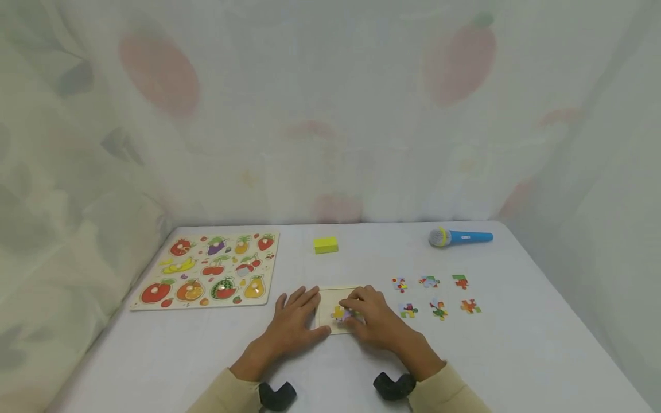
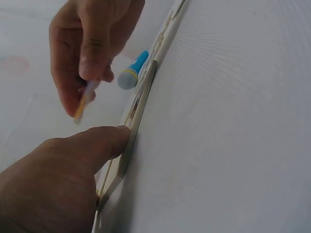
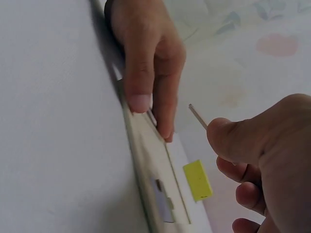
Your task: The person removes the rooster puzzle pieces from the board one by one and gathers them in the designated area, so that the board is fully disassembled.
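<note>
A shallow wooden puzzle tray [image 1: 330, 295] lies on the white table in front of me. My left hand [image 1: 294, 321] rests at its left side, fingers extended, the thumb touching the near corner. Above the tray, my right hand [image 1: 374, 318] pinches a thin jigsaw piece [image 2: 85, 99] with yellow and purple on it between thumb and fingers. That piece [image 3: 197, 115] shows edge-on and raised off the tray in the right wrist view. A purple-toned jigsaw piece [image 3: 163, 201] lies inside the tray, partly cut off by the frame.
Several loose jigsaw pieces [image 1: 439, 310] lie in two rows to the right. A blue toy microphone [image 1: 467, 237] is at the back right, a yellow block [image 1: 326, 245] at the back middle. At left lies a fruit peg puzzle board [image 1: 206, 281].
</note>
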